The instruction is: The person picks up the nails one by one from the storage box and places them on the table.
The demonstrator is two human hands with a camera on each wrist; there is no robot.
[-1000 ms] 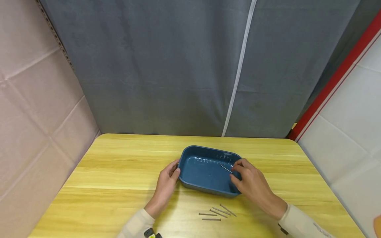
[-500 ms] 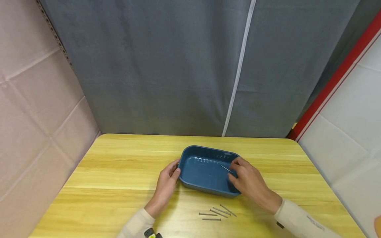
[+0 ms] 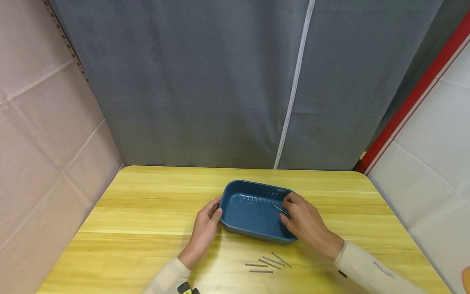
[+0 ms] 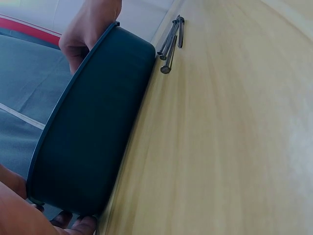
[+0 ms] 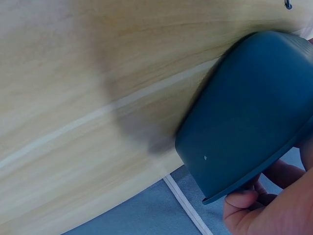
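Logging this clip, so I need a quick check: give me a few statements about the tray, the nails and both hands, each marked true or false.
1. The right hand pinches a nail over the blue tray. True.
2. The left hand lies flat on the table, away from the tray. False: it holds the tray's left end.
3. Loose nails lie on the table in front of the tray. True.
4. The tray is full of nails. False: its visible floor is bare.

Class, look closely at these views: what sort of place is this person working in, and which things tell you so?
Probably a curtained-off recording booth rather than a home or workshop: a grey curtain hangs behind a bare wooden table, padded panels line the side, and only a blue tray and a few nails are laid out.
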